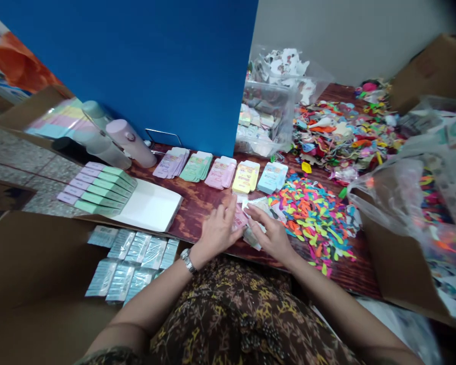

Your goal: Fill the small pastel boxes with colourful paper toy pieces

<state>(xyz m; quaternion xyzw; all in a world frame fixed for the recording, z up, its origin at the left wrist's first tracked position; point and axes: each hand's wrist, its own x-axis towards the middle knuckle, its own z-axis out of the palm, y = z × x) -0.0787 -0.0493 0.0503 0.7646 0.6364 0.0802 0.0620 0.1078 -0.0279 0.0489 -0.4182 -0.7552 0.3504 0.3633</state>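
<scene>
A small pink flat box [240,218] lies between my hands at the table's front edge, mostly covered by fingers. My left hand [221,227] holds it from the left, thumb low and fingers across its top. From the other side my right hand [270,237] pinches at its right edge with thumb and fingertips. Under the right fingers shows a clear and whitish wrapper-like piece [253,239]; its exact kind is unclear. Beyond the hands stand fanned stacks of flat boxes: purple [171,163], green [196,166], pink [220,172], yellow [245,176] and blue [272,176].
Colourful small pieces [319,213] are heaped at right, before a larger mixed pile [334,132] and a clear bin [266,116]. At left are a white tray [152,208] with green and purple boxes, bottles [131,142], and an open carton [34,263] of wrapped packs.
</scene>
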